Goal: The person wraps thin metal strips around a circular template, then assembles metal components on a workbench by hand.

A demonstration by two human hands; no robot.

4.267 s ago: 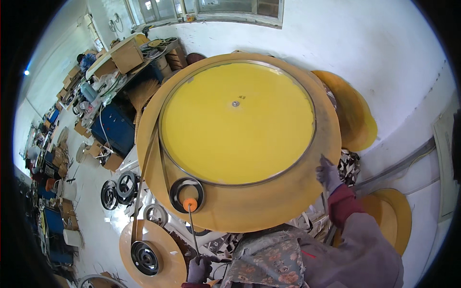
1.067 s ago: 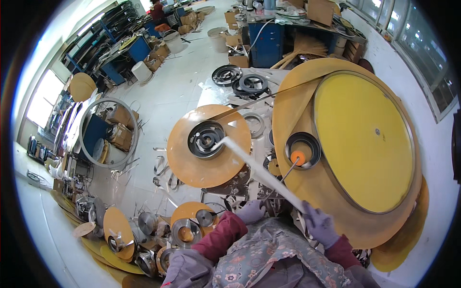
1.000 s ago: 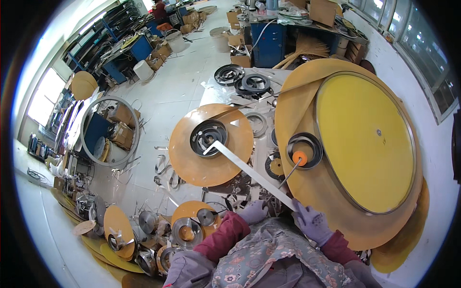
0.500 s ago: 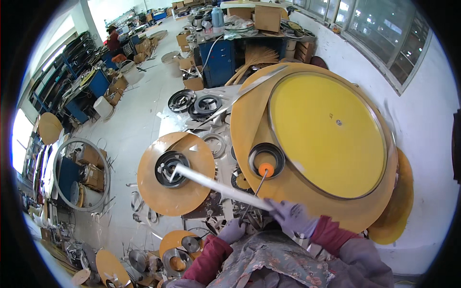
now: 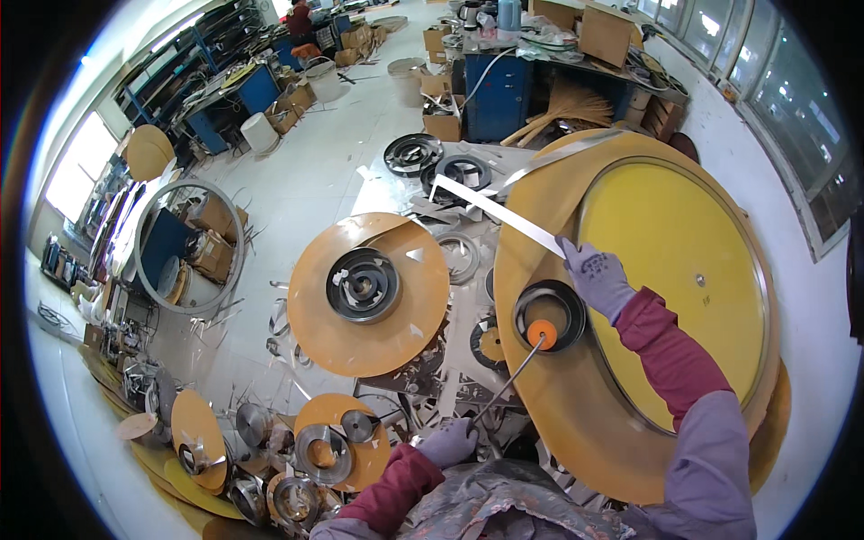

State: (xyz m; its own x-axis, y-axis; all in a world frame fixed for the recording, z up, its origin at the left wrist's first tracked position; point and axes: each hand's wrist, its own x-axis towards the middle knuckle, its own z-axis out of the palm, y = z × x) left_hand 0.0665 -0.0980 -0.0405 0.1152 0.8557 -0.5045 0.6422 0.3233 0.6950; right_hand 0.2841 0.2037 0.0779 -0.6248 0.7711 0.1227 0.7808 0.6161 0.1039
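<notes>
My right hand (image 5: 598, 281), in a grey-purple glove, grips one end of a flat white strip (image 5: 504, 214) over the edge of a large yellow disc (image 5: 666, 225). The strip reaches up and left, its far tip bent over. Low in the middle, my gloved left hand (image 5: 447, 443) is closed around the near end of a thin metal rod (image 5: 506, 385). At the rod's other end an orange knob (image 5: 541, 335) sits in a black ring (image 5: 576, 315) on a tan sheet (image 5: 558, 405). Left of these lies a tan disc (image 5: 405, 333) bearing a black reel (image 5: 363, 285).
Black coils (image 5: 413, 155) and strip scraps lie on the bench beyond the tan disc. At the lower left stand smaller tan discs with metal rings (image 5: 324, 453). A grey hoop (image 5: 141, 238) stands on the left. Straw brooms (image 5: 571, 103) lean by a blue cabinet (image 5: 498, 94).
My right hand has moved up and right, carrying the strip off the black reel and over the far bench. My left hand stays on the rod. The whole view has swung left.
</notes>
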